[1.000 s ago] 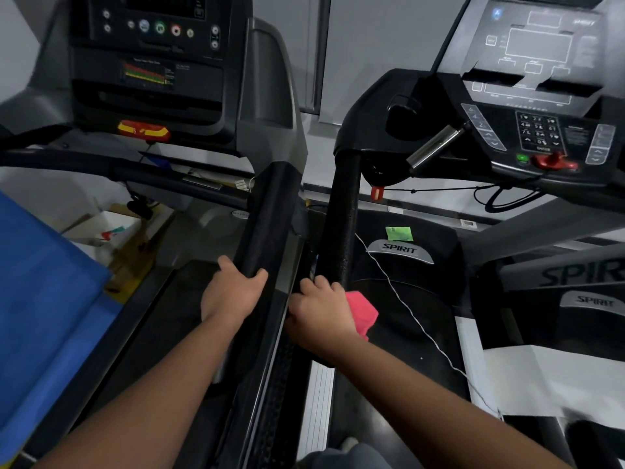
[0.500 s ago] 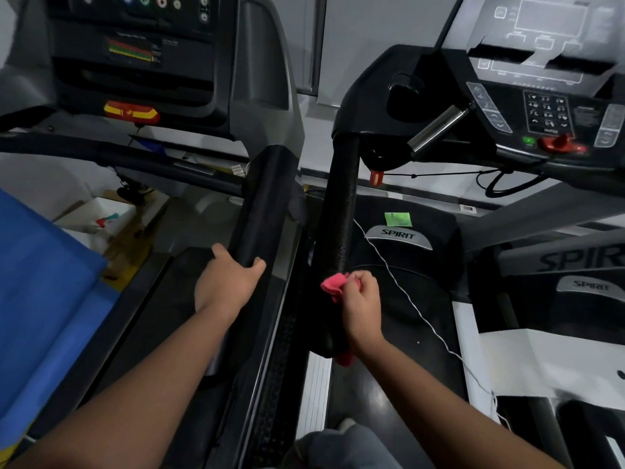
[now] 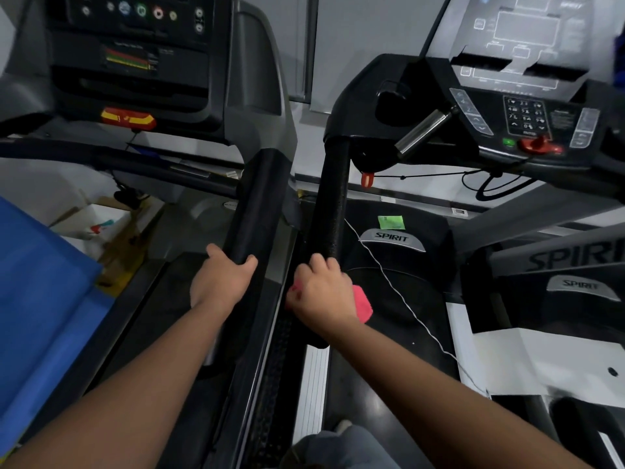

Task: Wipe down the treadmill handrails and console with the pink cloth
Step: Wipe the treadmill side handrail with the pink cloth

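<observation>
By a pale wall (image 3: pixel 372 45), the right hand (image 3: pixel 321 296) clamps the pink cloth (image 3: pixel 362 304) round a pebbled foam handrail (image 3: pixel 333 198) at its near end; the left hand (image 3: pixel 220 282) grips the neighbouring treadmill's smooth rail (image 3: pixel 260 204).

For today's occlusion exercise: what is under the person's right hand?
The pink cloth, which shows at both sides of the right hand and is held against the black handrail. The hand covers the cloth's middle and the stretch of rail beneath it.
</observation>
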Demonstrator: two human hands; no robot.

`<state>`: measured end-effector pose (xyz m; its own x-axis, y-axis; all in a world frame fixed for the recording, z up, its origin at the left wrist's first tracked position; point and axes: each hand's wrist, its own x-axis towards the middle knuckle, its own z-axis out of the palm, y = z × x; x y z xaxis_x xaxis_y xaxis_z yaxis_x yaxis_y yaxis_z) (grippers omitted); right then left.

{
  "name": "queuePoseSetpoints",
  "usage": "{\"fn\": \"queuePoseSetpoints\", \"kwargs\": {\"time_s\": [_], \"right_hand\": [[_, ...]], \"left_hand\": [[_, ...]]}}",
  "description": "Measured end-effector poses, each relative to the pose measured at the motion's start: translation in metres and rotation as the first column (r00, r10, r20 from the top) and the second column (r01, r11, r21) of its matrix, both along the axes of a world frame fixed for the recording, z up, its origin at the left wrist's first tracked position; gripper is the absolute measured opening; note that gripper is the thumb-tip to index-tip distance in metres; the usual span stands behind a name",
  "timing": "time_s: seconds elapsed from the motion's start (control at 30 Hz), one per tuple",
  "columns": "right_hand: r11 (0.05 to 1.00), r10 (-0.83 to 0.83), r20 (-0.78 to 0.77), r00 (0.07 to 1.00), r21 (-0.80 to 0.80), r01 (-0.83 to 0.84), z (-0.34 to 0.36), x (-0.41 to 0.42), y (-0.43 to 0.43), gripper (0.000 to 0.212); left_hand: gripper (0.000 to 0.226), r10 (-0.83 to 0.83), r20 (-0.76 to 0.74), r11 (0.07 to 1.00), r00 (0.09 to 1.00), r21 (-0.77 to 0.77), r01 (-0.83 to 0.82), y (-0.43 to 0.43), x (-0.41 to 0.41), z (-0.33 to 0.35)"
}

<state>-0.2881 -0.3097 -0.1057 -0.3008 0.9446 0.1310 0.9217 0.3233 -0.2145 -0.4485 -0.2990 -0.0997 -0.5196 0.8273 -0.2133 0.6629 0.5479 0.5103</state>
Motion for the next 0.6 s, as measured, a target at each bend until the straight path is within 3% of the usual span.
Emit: {"fn": "queuePoseSetpoints", "kwargs": {"time_s": [0.07, 0.13, 0.2, 0.37, 0.47, 0.53, 0.6], "right_hand": [[0.999, -0.048, -0.34, 0.939, -0.005, 0.049, -0.012, 0.018, -0.008, 0.015], [0.986, -0.165, -0.69, 0.705, -0.141, 0.094, -0.019, 0.028, -0.017, 0.007], [0.968, -0.247, -0.823, 0.512, -0.234, 0.09, -0.029, 0.031, -0.015, 0.01], [0.891, -0.452, -0.889, 0.077, -0.447, 0.074, -0.042, 0.029, 0.013, 0.032], [0.833, -0.547, -0.836, -0.043, -0.549, 0.062, -0.044, 0.029, 0.022, 0.034], [0.737, -0.669, -0.725, -0.161, -0.675, -0.024, -0.045, 0.027, 0.024, 0.033], [0.652, -0.754, -0.621, -0.213, -0.747, -0.131, -0.048, 0.025, 0.022, 0.036]], "left_hand": [[0.049, 0.001, 0.001, 1.0, 1.0, 0.008, -0.001, -0.001, 0.0, -0.001], [0.05, 0.011, -0.001, 1.0, 1.0, 0.013, -0.011, 0.0, 0.0, -0.001], [0.052, 0.016, 0.013, 1.0, 1.0, 0.007, -0.016, 0.002, -0.001, -0.001], [0.06, 0.023, 0.037, 1.0, 0.999, -0.016, -0.022, 0.003, -0.002, -0.002], [0.06, 0.011, 0.011, 1.0, 1.0, -0.018, -0.011, 0.006, -0.002, -0.003], [0.059, 0.013, 0.012, 0.999, 1.0, -0.03, -0.013, 0.007, -0.002, -0.003], [0.059, 0.011, 0.011, 0.999, 1.0, -0.03, -0.011, 0.005, -0.002, -0.003]]}}
